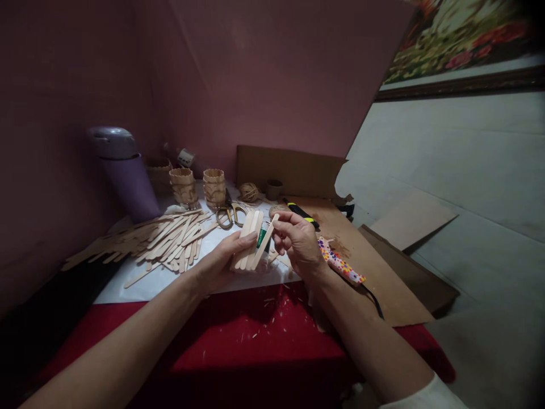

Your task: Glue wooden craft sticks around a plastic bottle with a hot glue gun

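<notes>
While left grip (232, 250) clasps stick-faced green container (261, 237) (any lettering unreadable), right grip (300, 243) pinches wooden stick (265, 242).

Home craft corner: framed painting (468, 42), wooden sticks (174, 240)

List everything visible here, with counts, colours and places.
Loose sticks: many, pale, left of centre
Flask: one, purple and grey, far left
Scalloped cups: two, tan, behind loose sticks
Dim container: one, brown, beside flask
Scissors: one, brassy handles, near cups
Twine ball: one, tan, right of cups
Small pot: one, dark, beside twine
Slim tool: one, black-yellow, right of pot
Floral tool: one, multicoloured, right
Cardboard: several, brown, back and right
Paper: one sheet, white, under loose sticks
Cloth: one, red, front
Framed picture: one, multicoloured, upper right
Wall: one, mauve, back
Stick row: several, pale, in left hand
Single stick: one, pale, in right hand
Green object: one, green, between these
Left hand, right hand: one each, bare, centre
</notes>
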`<state>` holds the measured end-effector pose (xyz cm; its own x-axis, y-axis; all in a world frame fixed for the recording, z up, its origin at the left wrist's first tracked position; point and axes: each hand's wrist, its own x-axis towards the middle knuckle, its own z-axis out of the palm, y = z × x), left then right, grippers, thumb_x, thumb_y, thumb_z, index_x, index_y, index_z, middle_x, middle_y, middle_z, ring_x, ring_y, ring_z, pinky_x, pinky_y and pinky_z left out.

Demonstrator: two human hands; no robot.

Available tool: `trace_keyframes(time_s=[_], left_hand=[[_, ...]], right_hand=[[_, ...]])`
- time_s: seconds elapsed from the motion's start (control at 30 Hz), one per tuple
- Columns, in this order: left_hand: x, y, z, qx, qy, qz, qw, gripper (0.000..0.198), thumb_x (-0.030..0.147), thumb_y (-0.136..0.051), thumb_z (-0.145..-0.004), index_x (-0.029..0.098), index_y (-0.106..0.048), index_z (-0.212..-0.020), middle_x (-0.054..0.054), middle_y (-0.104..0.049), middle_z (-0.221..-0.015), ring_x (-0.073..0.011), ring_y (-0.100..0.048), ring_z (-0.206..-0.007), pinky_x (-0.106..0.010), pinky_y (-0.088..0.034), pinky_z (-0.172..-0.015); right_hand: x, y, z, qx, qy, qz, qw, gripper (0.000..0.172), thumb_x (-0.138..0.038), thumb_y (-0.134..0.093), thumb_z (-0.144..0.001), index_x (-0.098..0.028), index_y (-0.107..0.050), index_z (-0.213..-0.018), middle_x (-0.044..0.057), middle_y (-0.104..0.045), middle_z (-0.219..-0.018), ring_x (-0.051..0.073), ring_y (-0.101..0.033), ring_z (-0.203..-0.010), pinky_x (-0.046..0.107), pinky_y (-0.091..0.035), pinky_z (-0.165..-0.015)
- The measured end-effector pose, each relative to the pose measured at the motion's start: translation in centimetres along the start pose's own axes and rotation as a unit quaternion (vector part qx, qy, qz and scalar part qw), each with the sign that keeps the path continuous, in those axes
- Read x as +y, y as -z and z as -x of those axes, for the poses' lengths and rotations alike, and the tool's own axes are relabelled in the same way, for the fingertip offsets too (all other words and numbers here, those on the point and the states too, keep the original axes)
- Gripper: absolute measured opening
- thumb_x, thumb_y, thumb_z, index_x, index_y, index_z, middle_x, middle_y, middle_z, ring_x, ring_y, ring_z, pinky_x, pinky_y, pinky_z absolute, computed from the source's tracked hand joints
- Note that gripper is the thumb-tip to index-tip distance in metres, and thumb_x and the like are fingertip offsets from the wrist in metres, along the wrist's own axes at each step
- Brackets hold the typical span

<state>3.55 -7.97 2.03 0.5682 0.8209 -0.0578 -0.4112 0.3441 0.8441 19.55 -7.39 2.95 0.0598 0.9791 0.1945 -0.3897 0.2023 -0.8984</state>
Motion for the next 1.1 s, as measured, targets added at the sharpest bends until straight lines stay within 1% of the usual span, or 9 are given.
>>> trace_keyframes(time_s=[0.2,0.37,0.53,0.63,0.73,0.9,1.0,1.03,1.1], left_hand=[[0.10,-0.24,0.11,-0.002,0.007,0.003,1.000,0.036,0.033,-0.073,-0.080,0.016,-0.063,-0.110,-0.010,-0.067,-0.096,-0.0189,-0.063,-0.077,-0.032,-0.054,-0.067],[0.01,0.04,-0.01,-0.007,0.004,-0.002,1.000,0.036,0.036,-0.073,-0.080,0.015,-0.062,-0.107,-0.007,-0.067,-0.089,-0.0171,-0.062,-0.070,-0.031,-0.053,-0.064],[0.06,0.05,-0.04,-0.016,0.003,-0.004,1.000,0.038,0.036,-0.073,-0.080,0.015,-0.061,-0.109,-0.007,-0.066,-0.091,-0.0170,-0.062,-0.071,-0.032,-0.053,-0.064],[0.07,-0.08,-0.02,-0.011,0.004,0.006,1.000,0.036,0.034,-0.073,-0.080,0.015,-0.061,-0.108,-0.007,-0.067,-0.090,-0.0176,-0.063,-0.074,-0.031,-0.053,-0.066],[-0.02,-0.05,-0.06,-0.012,0.003,0.009,1.000,0.038,0.034,-0.073,-0.080,0.015,-0.060,-0.110,-0.008,-0.067,-0.094,-0.0176,-0.063,-0.075,-0.032,-0.053,-0.067],[-0.25,0.09,-0.18,-0.026,-0.007,-0.001,1.000,0.040,0.035,-0.073,-0.080,0.015,-0.060,-0.112,-0.009,-0.067,-0.096,-0.0167,-0.063,-0.072,-0.030,-0.053,-0.064],[-0.37,0.12,-0.26,-0.027,-0.006,-0.008,1.000,0.038,0.034,-0.074,-0.080,0.014,-0.060,-0.110,-0.008,-0.066,-0.090,-0.0160,-0.063,-0.068,-0.029,-0.053,-0.062],[-0.41,0.14,-0.30,-0.023,-0.004,-0.011,1.000,0.038,0.033,-0.074,-0.079,0.015,-0.060,-0.109,-0.007,-0.066,-0.087,-0.0160,-0.063,-0.067,-0.030,-0.053,-0.061],[-0.50,0.22,-0.38,-0.015,0.003,-0.020,1.000,0.038,0.032,-0.075,-0.078,0.015,-0.058,-0.108,-0.006,-0.065,-0.083,-0.0170,-0.064,-0.065,-0.031,-0.053,-0.060]], right_hand=[[-0.20,0.06,-0.05,-0.002,-0.007,-0.002,1.000,0.029,-0.023,-0.075,-0.064,-0.016,-0.062,-0.089,-0.007,-0.056,-0.056,0.005,-0.044,-0.039,0.017,-0.029,-0.031],[-0.30,0.13,-0.19,0.000,-0.005,-0.009,1.000,0.029,-0.023,-0.076,-0.061,-0.016,-0.063,-0.086,-0.007,-0.056,-0.056,0.005,-0.042,-0.037,0.018,-0.028,-0.030],[-0.03,0.07,-0.20,-0.003,0.004,-0.008,1.000,0.033,-0.024,-0.078,-0.059,-0.017,-0.063,-0.088,-0.007,-0.056,-0.055,0.005,-0.040,-0.036,0.018,-0.028,-0.029],[0.13,0.07,-0.18,-0.004,0.009,-0.007,1.000,0.032,-0.024,-0.078,-0.060,-0.017,-0.062,-0.088,-0.008,-0.055,-0.055,0.005,-0.040,-0.036,0.017,-0.028,-0.029],[0.23,0.10,-0.16,-0.004,0.012,-0.003,1.000,0.032,-0.025,-0.078,-0.061,-0.018,-0.062,-0.088,-0.008,-0.055,-0.055,0.005,-0.040,-0.037,0.018,-0.028,-0.030],[0.35,0.04,-0.13,0.019,0.007,0.013,1.000,0.035,-0.026,-0.079,-0.059,-0.017,-0.064,-0.089,-0.007,-0.055,-0.059,0.005,-0.039,-0.040,0.018,-0.023,-0.032],[0.36,-0.01,-0.09,0.031,0.006,0.029,0.999,0.034,-0.027,-0.079,-0.058,-0.017,-0.065,-0.088,-0.006,-0.056,-0.063,0.005,-0.039,-0.044,0.018,-0.019,-0.035],[0.36,-0.02,-0.08,0.033,0.009,0.037,0.999,0.033,-0.028,-0.079,-0.058,-0.017,-0.066,-0.087,-0.005,-0.056,-0.064,0.005,-0.040,-0.046,0.019,-0.020,-0.037],[0.37,-0.02,-0.08,0.039,0.020,0.053,0.998,0.032,-0.028,-0.079,-0.057,-0.017,-0.067,-0.085,-0.005,-0.056,-0.065,0.007,-0.042,-0.051,0.020,-0.025,-0.041]])
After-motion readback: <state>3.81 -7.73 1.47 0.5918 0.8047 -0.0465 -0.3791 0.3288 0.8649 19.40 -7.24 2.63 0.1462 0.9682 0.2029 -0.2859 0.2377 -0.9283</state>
